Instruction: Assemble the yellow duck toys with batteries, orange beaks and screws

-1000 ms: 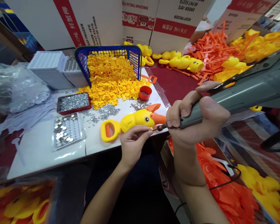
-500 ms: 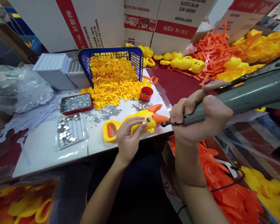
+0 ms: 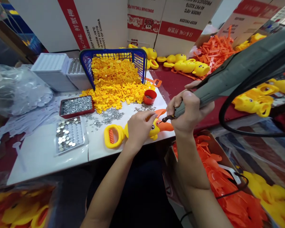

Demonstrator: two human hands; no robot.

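A yellow duck toy (image 3: 154,134) with an orange beak lies on the white work surface, its loop handle to the left. My left hand (image 3: 139,129) rests over the duck's body, thumb and forefinger pinched beside the eye; whatever they hold is hidden. A grey-green electric screwdriver (image 3: 212,84) is wrapped in the fingers of my right hand (image 3: 188,110). Its tip points left and down at the duck's head, near the base of the beak. Just behind the duck, a small red cup (image 3: 149,97) holds small dark metal pieces.
A blue basket (image 3: 144,65) spills small yellow parts onto the table. Left of them are a red tray (image 3: 93,107) of metal pieces and a clear tray (image 3: 79,133) of silver discs. A box of orange parts (image 3: 218,177) stands low right. The screwdriver's black cable (image 3: 228,118) loops at right.
The screwdriver has swung to a steeper tilt, and its tip has moved up and left to the duck's head. My left hand has shifted right and up, near that tip.
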